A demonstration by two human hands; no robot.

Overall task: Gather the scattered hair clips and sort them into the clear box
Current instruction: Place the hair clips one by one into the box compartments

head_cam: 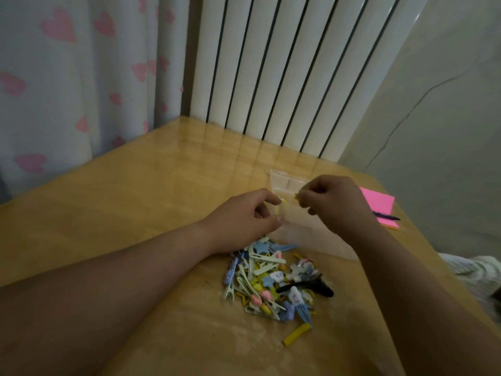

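Pinching yellow clips (pixel 296 196), the left hand (pixel 244 215) and right hand (pixel 333 204) meet fingertip to fingertip. The clear box (pixel 311 236) sits directly beneath the fingers and looks nearly empty. Most clips lie in a pile (pixel 273 280) just behind the fingers, toward the wrists, so sorting seems barely begun.

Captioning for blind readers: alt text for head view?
Left hand and right hand pinch yellow hair clips over a clear box on a wooden table. A pile of colourful clips lies nearer; pink sticky notes at right.
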